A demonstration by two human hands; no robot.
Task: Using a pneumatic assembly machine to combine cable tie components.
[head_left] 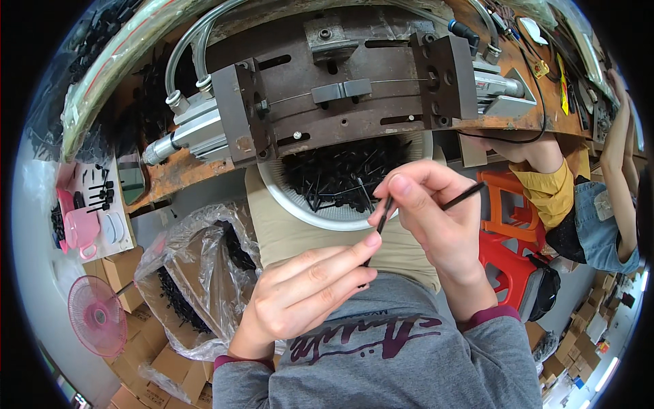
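My left hand (306, 293) and my right hand (439, 221) meet above my lap. Between their fingertips they pinch a thin black stick-like piece (385, 217), slanting from the right fingers down to the left. A second black rod (466, 195) pokes out past my right hand's fingers, its inner end hidden. Small dark ends show under the left fingertips; whether they belong to the same piece I cannot tell. Just beyond the hands, a white bowl (310, 219) on my lap holds many thin black parts (334, 177).
A dark metal fixture (340, 123) with grey jaws (340, 91) and a cylinder on each side stands on the wooden bench (194, 177). A plastic-lined box (197, 273) of black parts is at left, near a pink fan (99, 315). Red stools (504, 266) and another person (552, 198) are at right.
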